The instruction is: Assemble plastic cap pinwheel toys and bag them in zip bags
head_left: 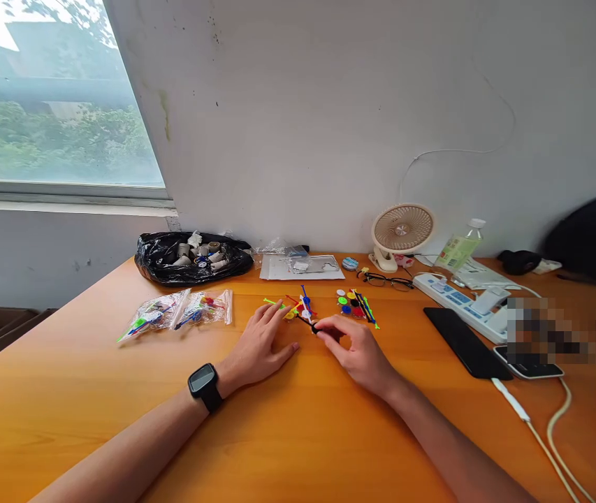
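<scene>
My left hand (260,344) lies on the wooden table with its fingers spread. Just past its fingertips is a loose pile of thin coloured plastic sticks (305,299) and small discs, partly hidden by the hand. My right hand (354,349) pinches a small black plastic piece (315,327) between thumb and fingertips. A thin black stick runs from that pinch toward the pile; whether it is one with the piece I cannot tell. Beyond my right hand, a second group has coloured discs (346,309) and several sticks (365,307) laid side by side.
Two clear zip bags (177,311) of similar pieces lie to the left. Behind them sits a black plastic bag (145,260) with rolls in it. A clip fan (402,229), glasses (386,281), a bottle (459,250), a power strip (452,300) and a black phone-like slab (462,342) occupy the right.
</scene>
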Available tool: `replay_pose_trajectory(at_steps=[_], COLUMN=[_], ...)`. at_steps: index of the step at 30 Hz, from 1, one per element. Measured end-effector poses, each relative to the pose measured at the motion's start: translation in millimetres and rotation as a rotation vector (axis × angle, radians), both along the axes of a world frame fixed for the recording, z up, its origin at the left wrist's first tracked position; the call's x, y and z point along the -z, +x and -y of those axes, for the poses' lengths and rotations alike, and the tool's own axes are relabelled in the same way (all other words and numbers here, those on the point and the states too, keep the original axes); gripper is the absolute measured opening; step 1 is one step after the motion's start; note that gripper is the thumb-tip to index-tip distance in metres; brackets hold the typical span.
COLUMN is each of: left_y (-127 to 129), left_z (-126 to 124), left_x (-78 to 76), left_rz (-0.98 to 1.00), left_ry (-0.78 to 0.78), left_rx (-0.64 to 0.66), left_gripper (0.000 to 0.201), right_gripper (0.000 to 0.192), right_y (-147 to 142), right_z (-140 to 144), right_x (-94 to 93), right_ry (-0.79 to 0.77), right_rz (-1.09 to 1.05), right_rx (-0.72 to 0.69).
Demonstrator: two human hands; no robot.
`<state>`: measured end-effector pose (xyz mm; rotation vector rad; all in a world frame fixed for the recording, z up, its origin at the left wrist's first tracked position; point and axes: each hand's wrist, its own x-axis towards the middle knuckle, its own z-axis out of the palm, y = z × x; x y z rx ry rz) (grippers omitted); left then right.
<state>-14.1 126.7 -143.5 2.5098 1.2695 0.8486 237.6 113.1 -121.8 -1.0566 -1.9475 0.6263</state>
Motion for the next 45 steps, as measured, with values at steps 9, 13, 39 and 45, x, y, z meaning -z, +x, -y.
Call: replay_pose_trajectory(at_steps=[9,13,39,45], left_y=[0,0,-1,2], left_z=[-1,-2,-2,-1], left_x=[3.5,5.1,-1.0,-3.9], left_rz=[0.044,0.035,0.156,0.148], left_ry=[-0.022,-0.028,-0.004,-0.010], left_rx=[-0.152,-0.168,-0.182,-0.135], left_gripper=[0.066,0.059,0.038,0.028], right_gripper=[0.029,0.033,0.011,0.013], right_y=[23,21,18,18], right_z=[-37,-43,-33,-29], right_x=[20.0,29.3,27.6,11.6], right_ry=[-0.290,-0.358,0.006,0.216], right_rz=[-0.264,-0.256,0.084,0.166], right_rx=[0.194,0.160,0.237,0.299])
